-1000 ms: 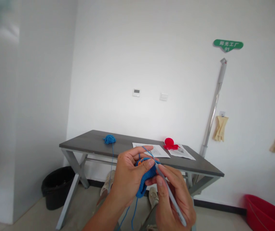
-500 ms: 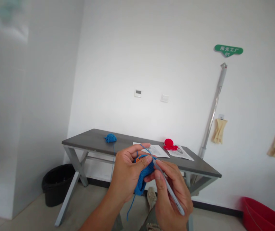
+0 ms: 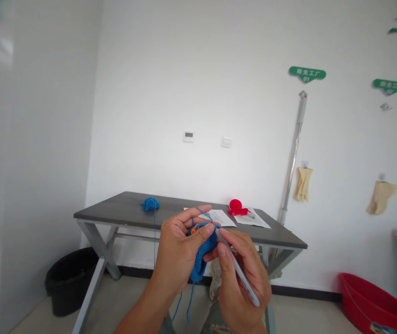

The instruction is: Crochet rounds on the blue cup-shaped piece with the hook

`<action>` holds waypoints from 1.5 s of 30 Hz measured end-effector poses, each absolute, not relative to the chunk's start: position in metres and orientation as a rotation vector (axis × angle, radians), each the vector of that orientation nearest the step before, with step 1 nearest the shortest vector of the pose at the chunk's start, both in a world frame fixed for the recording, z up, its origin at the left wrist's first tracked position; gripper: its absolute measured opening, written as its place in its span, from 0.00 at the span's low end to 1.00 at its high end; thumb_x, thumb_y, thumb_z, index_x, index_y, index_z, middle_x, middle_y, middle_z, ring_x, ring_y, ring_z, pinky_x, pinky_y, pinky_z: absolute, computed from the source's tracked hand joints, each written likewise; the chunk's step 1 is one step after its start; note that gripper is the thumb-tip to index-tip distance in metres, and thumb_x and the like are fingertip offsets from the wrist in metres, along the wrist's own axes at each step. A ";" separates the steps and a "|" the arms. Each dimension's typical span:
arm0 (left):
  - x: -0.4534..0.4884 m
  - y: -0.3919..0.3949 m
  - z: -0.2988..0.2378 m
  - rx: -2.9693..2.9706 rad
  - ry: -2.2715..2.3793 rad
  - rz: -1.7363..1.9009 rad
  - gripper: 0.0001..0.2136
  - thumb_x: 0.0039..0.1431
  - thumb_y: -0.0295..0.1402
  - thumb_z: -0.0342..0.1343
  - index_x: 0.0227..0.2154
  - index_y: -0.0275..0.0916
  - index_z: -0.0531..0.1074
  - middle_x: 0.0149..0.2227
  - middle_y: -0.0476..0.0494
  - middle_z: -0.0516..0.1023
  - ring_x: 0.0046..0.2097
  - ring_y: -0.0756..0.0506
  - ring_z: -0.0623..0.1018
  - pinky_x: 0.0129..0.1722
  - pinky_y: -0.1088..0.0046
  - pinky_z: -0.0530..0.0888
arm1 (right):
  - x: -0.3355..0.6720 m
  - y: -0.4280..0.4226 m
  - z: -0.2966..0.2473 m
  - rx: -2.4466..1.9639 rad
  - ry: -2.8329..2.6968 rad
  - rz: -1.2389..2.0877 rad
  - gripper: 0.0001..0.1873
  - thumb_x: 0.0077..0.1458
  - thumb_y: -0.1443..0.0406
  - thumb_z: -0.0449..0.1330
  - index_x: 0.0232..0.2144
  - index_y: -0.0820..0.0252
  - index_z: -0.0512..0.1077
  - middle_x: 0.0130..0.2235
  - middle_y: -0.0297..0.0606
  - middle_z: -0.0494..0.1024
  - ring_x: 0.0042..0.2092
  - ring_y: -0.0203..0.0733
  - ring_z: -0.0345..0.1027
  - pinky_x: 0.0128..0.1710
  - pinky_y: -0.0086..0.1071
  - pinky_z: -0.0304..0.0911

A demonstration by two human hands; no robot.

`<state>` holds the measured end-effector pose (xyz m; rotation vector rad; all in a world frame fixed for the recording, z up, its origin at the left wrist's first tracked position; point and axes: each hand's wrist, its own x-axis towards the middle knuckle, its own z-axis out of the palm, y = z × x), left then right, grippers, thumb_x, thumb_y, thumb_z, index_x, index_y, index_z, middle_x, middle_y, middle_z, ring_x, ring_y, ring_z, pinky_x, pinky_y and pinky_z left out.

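Note:
My left hand (image 3: 181, 246) pinches a piece of blue crochet work (image 3: 200, 260) between thumb and fingers, with blue yarn running over its raised index finger. A small orange marker (image 3: 195, 228) sits at the edge of the work near my left thumb. In my right hand (image 3: 242, 273) is a crochet hook with a grey handle (image 3: 239, 271), held like a pen. Its tip meets the top edge of the work beside my left thumb; the loop there is too small to make out. A loose tail of blue yarn hangs below the piece.
On the dark table (image 3: 108, 208) lie a blue yarn ball (image 3: 150, 203), printed sheets (image 3: 224, 218) and a red crocheted piece (image 3: 236, 207). A black bin (image 3: 68, 283) stands at the left, a red tub (image 3: 372, 299) at the right. Gloves (image 3: 303, 183) hang on the wall.
The whole scene has shifted left in view as the head turned slightly right. Both hands keep their hold on the crochet work and the hook, with little change between them.

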<state>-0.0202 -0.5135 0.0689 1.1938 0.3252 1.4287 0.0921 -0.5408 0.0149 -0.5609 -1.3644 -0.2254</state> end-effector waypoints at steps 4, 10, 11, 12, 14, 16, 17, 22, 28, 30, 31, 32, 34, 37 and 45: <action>-0.029 -0.521 0.072 1.193 0.318 1.449 0.22 0.47 0.33 0.75 0.46 0.33 0.81 0.28 0.47 0.80 0.21 0.55 0.69 0.19 0.80 0.68 | 0.085 -0.545 0.019 -0.555 -1.377 -0.247 0.17 0.65 0.73 0.57 0.52 0.54 0.76 0.45 0.41 0.78 0.35 0.36 0.77 0.32 0.31 0.76; -0.045 -0.535 0.075 1.178 0.290 1.473 0.22 0.48 0.35 0.75 0.46 0.33 0.81 0.27 0.47 0.80 0.20 0.54 0.69 0.18 0.79 0.68 | 0.071 -0.554 0.021 -0.500 -1.381 -0.279 0.17 0.65 0.74 0.58 0.52 0.54 0.76 0.45 0.41 0.79 0.33 0.36 0.77 0.32 0.32 0.76; -0.046 -0.538 0.075 1.177 0.284 1.470 0.22 0.48 0.35 0.75 0.46 0.33 0.81 0.27 0.46 0.80 0.20 0.54 0.69 0.18 0.79 0.68 | 0.071 -0.556 0.021 -0.492 -1.380 -0.287 0.18 0.64 0.74 0.58 0.52 0.54 0.76 0.45 0.41 0.79 0.33 0.36 0.77 0.32 0.32 0.76; -0.046 -0.540 0.075 1.175 0.275 1.467 0.22 0.48 0.35 0.74 0.46 0.33 0.81 0.28 0.46 0.81 0.20 0.54 0.70 0.18 0.78 0.68 | 0.071 -0.558 0.020 -0.485 -1.376 -0.295 0.18 0.64 0.74 0.58 0.52 0.54 0.76 0.45 0.41 0.79 0.34 0.36 0.77 0.33 0.33 0.76; -0.044 -0.546 0.075 1.176 0.250 1.451 0.22 0.49 0.33 0.74 0.47 0.33 0.80 0.29 0.46 0.81 0.20 0.54 0.70 0.18 0.78 0.68 | 0.073 -0.562 0.019 -0.475 -1.361 -0.287 0.19 0.64 0.74 0.59 0.53 0.54 0.76 0.46 0.41 0.79 0.34 0.37 0.78 0.34 0.33 0.76; -0.043 -0.551 0.076 1.179 0.229 1.432 0.22 0.48 0.32 0.75 0.47 0.33 0.79 0.28 0.47 0.81 0.19 0.54 0.70 0.18 0.77 0.69 | 0.076 -0.568 0.019 -0.470 -1.339 -0.254 0.19 0.64 0.74 0.60 0.54 0.53 0.76 0.47 0.40 0.79 0.33 0.36 0.78 0.33 0.33 0.76; -0.042 -0.554 0.077 1.183 0.224 1.421 0.23 0.48 0.32 0.75 0.47 0.33 0.79 0.29 0.46 0.82 0.18 0.54 0.70 0.18 0.77 0.69 | 0.077 -0.570 0.019 -0.470 -1.330 -0.237 0.19 0.64 0.74 0.60 0.54 0.53 0.76 0.46 0.39 0.80 0.32 0.35 0.78 0.33 0.32 0.76; -0.047 -0.563 0.086 1.202 0.240 1.392 0.27 0.44 0.31 0.77 0.49 0.32 0.78 0.33 0.41 0.85 0.20 0.51 0.74 0.19 0.75 0.72 | 0.084 -0.581 0.024 -0.460 -1.342 -0.309 0.17 0.63 0.73 0.62 0.51 0.53 0.78 0.42 0.38 0.81 0.39 0.42 0.81 0.38 0.36 0.76; -0.058 -0.565 0.096 1.217 0.275 1.404 0.32 0.41 0.32 0.78 0.51 0.30 0.77 0.32 0.40 0.85 0.24 0.49 0.78 0.24 0.75 0.75 | 0.082 -0.582 0.029 -0.458 -1.309 -0.350 0.17 0.62 0.73 0.63 0.50 0.51 0.80 0.44 0.38 0.81 0.39 0.41 0.80 0.39 0.36 0.76; -0.058 -0.566 0.096 1.224 0.274 1.456 0.32 0.42 0.32 0.78 0.52 0.29 0.77 0.31 0.41 0.85 0.25 0.49 0.79 0.26 0.76 0.75 | 0.078 -0.582 0.031 -0.452 -1.291 -0.338 0.16 0.62 0.72 0.64 0.50 0.51 0.80 0.42 0.37 0.82 0.40 0.41 0.80 0.41 0.37 0.77; -0.058 -0.567 0.096 1.239 0.277 1.499 0.31 0.44 0.32 0.77 0.53 0.29 0.76 0.32 0.41 0.85 0.27 0.49 0.79 0.27 0.77 0.76 | 0.076 -0.582 0.032 -0.445 -1.281 -0.317 0.16 0.62 0.72 0.64 0.50 0.52 0.80 0.40 0.36 0.82 0.40 0.42 0.80 0.42 0.37 0.77; -0.057 -0.568 0.096 1.261 0.284 1.549 0.30 0.46 0.31 0.76 0.53 0.29 0.76 0.32 0.41 0.85 0.28 0.49 0.80 0.29 0.77 0.76 | 0.073 -0.582 0.032 -0.428 -1.268 -0.280 0.16 0.62 0.71 0.64 0.50 0.52 0.80 0.39 0.36 0.82 0.40 0.42 0.80 0.42 0.37 0.77; -0.056 -0.570 0.096 1.315 0.309 1.634 0.28 0.50 0.31 0.74 0.54 0.29 0.76 0.33 0.41 0.85 0.29 0.50 0.80 0.30 0.78 0.76 | 0.066 -0.582 0.033 -0.374 -1.226 -0.148 0.15 0.63 0.71 0.63 0.50 0.52 0.80 0.38 0.37 0.82 0.36 0.40 0.80 0.37 0.36 0.77; -0.055 -0.572 0.098 1.364 0.331 1.651 0.29 0.51 0.30 0.73 0.56 0.29 0.74 0.33 0.42 0.85 0.27 0.51 0.78 0.26 0.79 0.74 | 0.058 -0.581 0.034 -0.287 -1.148 0.053 0.14 0.65 0.70 0.61 0.49 0.53 0.80 0.38 0.38 0.81 0.31 0.37 0.78 0.29 0.32 0.75; -0.055 -0.571 0.100 1.421 0.308 1.625 0.35 0.50 0.33 0.74 0.60 0.30 0.71 0.32 0.44 0.83 0.27 0.52 0.75 0.25 0.79 0.72 | 0.062 -0.585 0.033 -0.342 -1.298 -0.327 0.22 0.61 0.78 0.60 0.51 0.53 0.81 0.43 0.40 0.77 0.34 0.38 0.79 0.28 0.31 0.74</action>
